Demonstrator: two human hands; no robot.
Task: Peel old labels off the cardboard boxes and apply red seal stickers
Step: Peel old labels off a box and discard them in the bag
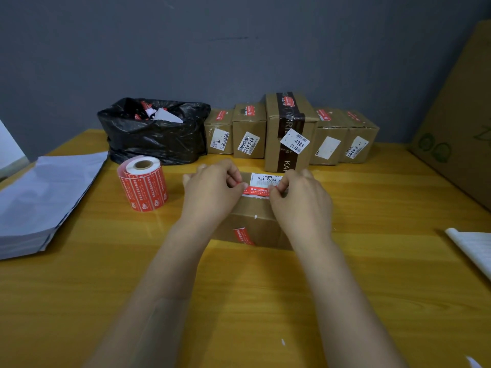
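Head view, with the cardboard box (253, 212) in hand taken as the centre of the dial. The box lies flat on the yellow worktop (265, 301), just ahead of both forearms. A red seal sticker (256, 191) is stretched across its top, towards the 12 o'clock edge, overlapping the near margin of a white printed label (265, 179) still stuck there.

The left hand (212, 187) has a closed grip: thumb and curled fingers pinch the sticker's 9 o'clock end. The right hand (300, 200) does the same at the 3 o'clock end. Whether the sticker already touches the cardboard cannot be told.

A second red seal (243, 236) sits over the box's 6 o'clock edge.

Handling, as a judgement: the sticker is thin, limp and tacky on one side. It is best held by its two end tips, kept taut, then pressed down from the middle outward to avoid creases. The box looks light and stiff, and liable to slide on the smooth worktop under sideways pressure.

At 9 o'clock stands the sticker roll (143, 184). At 10 o'clock is a black bin bag (154, 139) holding paper scraps. From 12 to 2 o'clock a row of sealed boxes (289, 134) lines the wall.
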